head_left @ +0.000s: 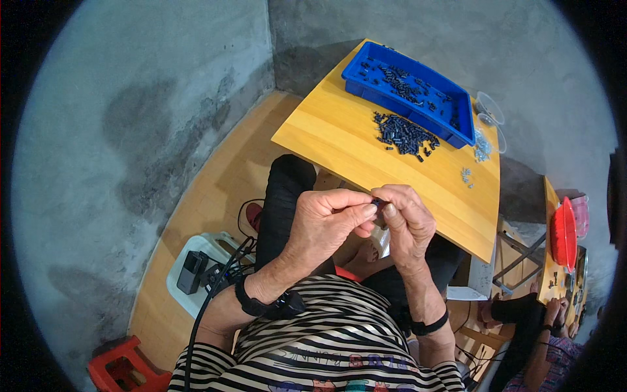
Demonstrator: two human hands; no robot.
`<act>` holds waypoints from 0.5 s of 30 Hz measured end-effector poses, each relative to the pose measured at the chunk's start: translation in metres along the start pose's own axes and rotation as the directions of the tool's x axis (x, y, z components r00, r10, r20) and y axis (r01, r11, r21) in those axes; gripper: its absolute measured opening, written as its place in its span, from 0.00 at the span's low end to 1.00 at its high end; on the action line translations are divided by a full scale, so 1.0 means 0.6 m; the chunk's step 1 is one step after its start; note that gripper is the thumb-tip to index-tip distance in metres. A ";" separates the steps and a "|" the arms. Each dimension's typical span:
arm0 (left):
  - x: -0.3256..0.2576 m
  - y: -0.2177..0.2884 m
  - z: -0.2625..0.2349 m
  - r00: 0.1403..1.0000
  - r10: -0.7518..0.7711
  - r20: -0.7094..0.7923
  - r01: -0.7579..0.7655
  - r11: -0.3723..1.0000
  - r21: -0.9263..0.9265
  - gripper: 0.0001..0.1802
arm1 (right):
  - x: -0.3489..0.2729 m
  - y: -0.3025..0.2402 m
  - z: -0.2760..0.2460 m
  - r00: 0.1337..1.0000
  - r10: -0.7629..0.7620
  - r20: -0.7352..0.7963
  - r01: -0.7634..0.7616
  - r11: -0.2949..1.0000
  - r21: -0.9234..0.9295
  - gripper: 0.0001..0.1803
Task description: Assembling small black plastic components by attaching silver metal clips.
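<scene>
Over my lap, just off the near edge of the table, my two hands meet at the fingertips. My left hand (328, 221) pinches a small dark piece (376, 203) between thumb and forefinger. From the other side, my right hand (406, 225) is closed on the same piece with its thumb and fingers. The fingertips cover most of it, so its exact kind cannot be made out. Beyond the hands, a heap of small black cylindrical parts (405, 136) lies on the yellow wooden table (333, 130).
A blue tray (409, 115) holds more black parts at the table's far side. Small clear parts (482, 145) and clear plastic lids (490, 106) are at its right. A pale stool (179, 277) with dark devices and cables stands left. A co-worker's hands (555, 310) show far right.
</scene>
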State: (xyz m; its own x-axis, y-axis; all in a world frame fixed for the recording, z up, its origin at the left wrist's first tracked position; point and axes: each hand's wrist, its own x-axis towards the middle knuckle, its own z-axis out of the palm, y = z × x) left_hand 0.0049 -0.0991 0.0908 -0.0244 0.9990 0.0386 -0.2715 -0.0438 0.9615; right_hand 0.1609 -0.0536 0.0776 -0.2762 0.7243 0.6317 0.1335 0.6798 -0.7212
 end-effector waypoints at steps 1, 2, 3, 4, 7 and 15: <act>0.000 0.002 -0.001 1.000 0.001 0.009 -0.001 1.000 0.002 0.09 | 0.000 0.000 -0.002 0.999 0.020 0.029 -0.022 0.997 0.070 0.10; 0.000 0.004 -0.001 1.000 0.001 0.018 -0.002 1.000 0.005 0.09 | 0.000 0.000 -0.003 0.998 0.038 0.059 -0.046 0.989 0.140 0.13; 0.000 0.008 -0.002 1.000 0.003 0.017 -0.003 1.000 0.005 0.09 | 0.000 0.000 -0.002 0.998 0.036 0.060 -0.044 0.989 0.140 0.13; 0.001 0.012 -0.002 1.000 -0.005 0.026 0.004 0.999 0.035 0.09 | -0.001 0.001 -0.001 0.997 0.028 0.072 -0.040 0.984 0.174 0.15; 0.001 0.015 -0.007 0.999 -0.033 0.042 0.031 0.998 0.052 0.09 | 0.001 0.000 0.001 0.996 -0.004 0.093 -0.013 0.984 0.178 0.19; 0.005 0.014 -0.016 0.992 -0.068 0.108 0.069 0.998 -0.004 0.09 | 0.003 -0.011 0.002 0.996 -0.041 0.077 0.040 0.999 0.011 0.18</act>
State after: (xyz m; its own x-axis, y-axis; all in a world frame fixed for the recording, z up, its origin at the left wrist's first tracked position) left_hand -0.0068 -0.0965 0.0964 0.0980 0.9952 0.0018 -0.2759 0.0254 0.9609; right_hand 0.1581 -0.0567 0.0831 -0.3540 0.6848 0.6370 0.1117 0.7072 -0.6981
